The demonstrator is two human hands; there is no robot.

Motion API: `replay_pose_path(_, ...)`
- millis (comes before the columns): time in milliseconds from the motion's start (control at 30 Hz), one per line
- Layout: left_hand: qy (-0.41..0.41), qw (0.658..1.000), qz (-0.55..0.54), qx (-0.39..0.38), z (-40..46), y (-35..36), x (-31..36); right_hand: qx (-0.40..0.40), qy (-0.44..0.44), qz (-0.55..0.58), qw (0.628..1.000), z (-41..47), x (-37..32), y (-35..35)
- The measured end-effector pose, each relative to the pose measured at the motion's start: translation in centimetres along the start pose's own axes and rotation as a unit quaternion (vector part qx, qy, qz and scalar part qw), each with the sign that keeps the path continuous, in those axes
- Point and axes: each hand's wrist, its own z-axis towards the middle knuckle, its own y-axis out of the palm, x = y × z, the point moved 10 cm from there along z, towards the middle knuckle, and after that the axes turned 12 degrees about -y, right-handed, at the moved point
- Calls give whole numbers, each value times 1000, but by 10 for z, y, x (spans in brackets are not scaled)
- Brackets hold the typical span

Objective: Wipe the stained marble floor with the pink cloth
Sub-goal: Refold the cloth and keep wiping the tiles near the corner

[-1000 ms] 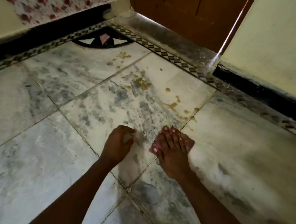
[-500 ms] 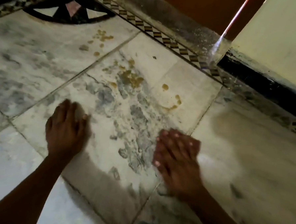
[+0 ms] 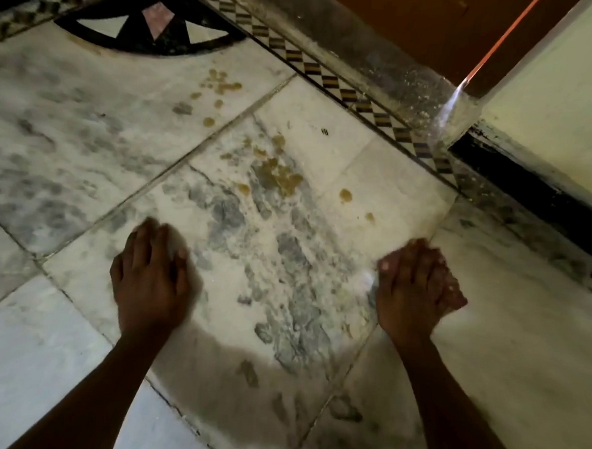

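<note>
- Overall, the marble floor [image 3: 85, 151] fills the view; grey-veined slabs, with the checkered border strip [image 3: 329, 78] and door threshold [image 3: 365, 46] at the top, as half a second ago.
- Yellow-brown stains [image 3: 280, 179] lie on the central slab, well ahead of both hands; a second cluster [image 3: 223, 85] sits on the slab nearer the black inlay [image 3: 153, 35]. The streak that ran close ahead of the right hand earlier no longer shows.
- Right hand [image 3: 416, 292] lies palm-down on the floor, fingers pressed together, now shifted rightward onto the slab joint.
- Left hand [image 3: 151, 271] is flat on the central slab, fingers together, further right than before.
- Pink cloth [image 3: 455, 296]: only a blurred pale-pink edge shows under the right hand's fingers.
</note>
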Motion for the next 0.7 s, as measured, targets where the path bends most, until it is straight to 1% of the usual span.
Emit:
replay_pose_path(33, 3, 1000, -8, -1, 0, 1, -1, -14, 83, 32, 996, 21, -8, 8)
replay_pose_path(67, 9, 1000, -20, -3, 1, 1, 0, -31, 96, 50, 994, 33, -41, 13)
replay_pose_path(100, 13, 999, -34, -9, 2, 2, -1, -45, 34, 42, 998, 34, -81, 19)
replay_pose_path(133, 7, 999, -50, -18, 3, 0, -5, -44, -87, 27, 995, 21, -127, 18)
replay_pose_path(167, -3, 997, -73, -31, 3, -1, -9, -50, -227, 23, 972, -9, -164, 16)
replay_pose_path(200, -19, 993, -104, -43, 3, -5, -11, -54, -331, 23, 942, -48, -178, 11)
replay_pose_path(233, -32, 989, -134, -51, 6, -13, -14, -62, -375, 27, 925, -79, -171, 2)
replay_pose_path(267, -39, 986, -149, -58, 11, -19, -15, -66, -367, 35, 927, -95, -149, -7)
replay_pose_path(300, -37, 988, -139, -61, 18, -26, -19, -53, -327, 26, 943, -93, -123, -9)
replay_pose_path(333, -26, 992, -109, -53, 28, -31, -23, -36, -250, 9, 968, -76, -94, -9)
replay_pose_path(367, -11, 997, -64, -38, 38, -34, -31, -31, -149, 8, 988, -51, -72, -7)
replay_pose_path(400, -5, 1000, -20, -20, 49, -34, -45, -21, -55, 22, 998, -24, -66, 2)
replay_pose_path(433, -14, 1000, 10, -4, 59, -35, -60, -28, 10, 53, 998, 2, -78, 12)
replay_pose_path(467, -35, 999, 20, 7, 67, -34, -77, -43, 21, 78, 996, 22, -109, 22)
replay_pose_path(500, -60, 998, 16, 14, 72, -35, -89, -48, -24, 71, 996, 31, -145, 29)
replay_pose_path(533, -80, 997, 11, 20, 74, -33, -94, -44, -114, 50, 991, 31, -183, 30)
replay_pose_path(567, -86, 996, 8, 24, 76, -32, -98, -43, -219, 36, 974, 18, -214, 28)
replay_pose_path(600, -81, 996, 5, 28, 74, -32, -97, -47, -316, 28, 947, -9, -229, 24)
replay_pose_path(633, -78, 997, 3, 29, 75, -35, -96, -49, -377, 29, 925, -33, -231, 16)
replay_pose_path(667, -77, 997, 3, 27, 74, -36, -96, -60, -389, 36, 919, -48, -217, 9)
replay_pose_path(700, -75, 997, 6, 25, 76, -37, -95, -48, -365, 33, 929, -46, -199, 7)
